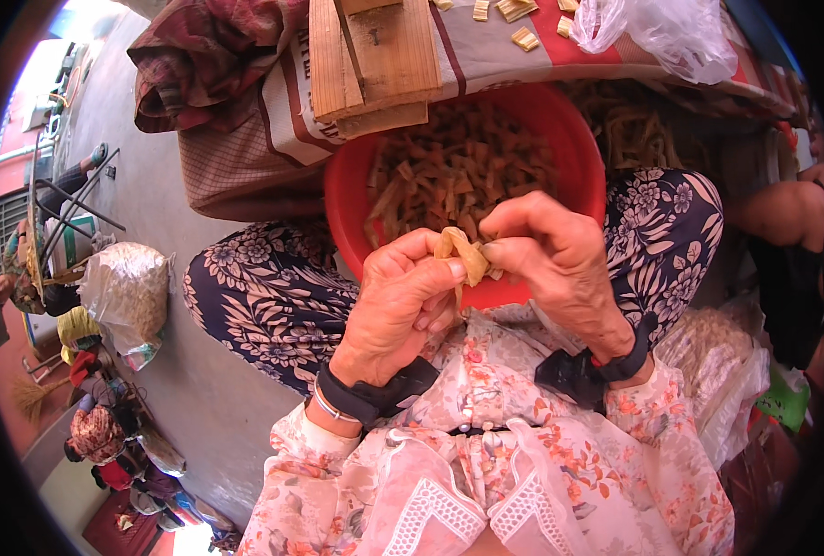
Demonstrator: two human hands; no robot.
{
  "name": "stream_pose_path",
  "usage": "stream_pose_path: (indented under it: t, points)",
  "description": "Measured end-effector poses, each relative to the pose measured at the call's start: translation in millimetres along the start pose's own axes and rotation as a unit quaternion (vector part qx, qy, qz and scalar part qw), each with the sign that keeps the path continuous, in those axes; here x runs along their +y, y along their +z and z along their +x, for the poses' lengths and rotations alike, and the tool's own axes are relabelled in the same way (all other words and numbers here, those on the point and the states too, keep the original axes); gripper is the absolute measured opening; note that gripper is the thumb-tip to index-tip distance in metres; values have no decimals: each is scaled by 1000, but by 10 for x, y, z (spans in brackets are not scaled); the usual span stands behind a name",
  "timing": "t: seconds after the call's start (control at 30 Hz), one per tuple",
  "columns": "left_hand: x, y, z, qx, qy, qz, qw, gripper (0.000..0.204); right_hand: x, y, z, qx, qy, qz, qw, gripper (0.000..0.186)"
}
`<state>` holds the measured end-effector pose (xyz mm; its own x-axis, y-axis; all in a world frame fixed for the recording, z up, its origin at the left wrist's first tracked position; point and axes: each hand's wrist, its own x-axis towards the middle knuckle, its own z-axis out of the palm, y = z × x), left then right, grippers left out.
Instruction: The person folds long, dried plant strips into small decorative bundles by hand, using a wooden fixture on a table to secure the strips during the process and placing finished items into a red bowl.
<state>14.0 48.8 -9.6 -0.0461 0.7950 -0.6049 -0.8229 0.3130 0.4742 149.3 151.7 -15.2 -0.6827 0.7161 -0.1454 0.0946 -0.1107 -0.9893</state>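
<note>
My left hand [393, 298] pinches a yellowish-tan, limp strip [461, 248] between thumb and forefinger. The strip is bent into a loop, and a loose tail hangs below it. From the other side, my right hand [560, 264] closes thumb and fingertips on its right end. Both hands are held over the near part of a red plastic basin [341, 208], which sits between my legs. Inside the basin lie many small brownish, folded pieces [463, 153] of similar look. The exact material of the strip cannot be made out.
Beyond the basin, a wooden block stand [375, 65] rests on a cloth-covered surface [222, 167] with pale striped pieces [525, 38] and a clear plastic bag [685, 37]. Loose strips [634, 134] lie right of the basin. Filled bags [129, 292] stand at left and right. Other people sit nearby.
</note>
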Motion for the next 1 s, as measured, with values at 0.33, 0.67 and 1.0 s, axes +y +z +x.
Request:
stream_pose_path:
  t: [0.33, 0.67, 1.0]
  points:
    - [-12, 59, 23, 15, 67, 4, 998, 14, -99, 112, -5, 39, 117, 72, 990, 4]
    - [-77, -221, 47, -90, 16, -70, 993, 25, -36, 118, 32, 22, 147, 85, 985, 4]
    - [-2, -28, -9, -32, 46, 34, 998, 14, -139, 117, -48, -11, -66, -194, 979, 16]
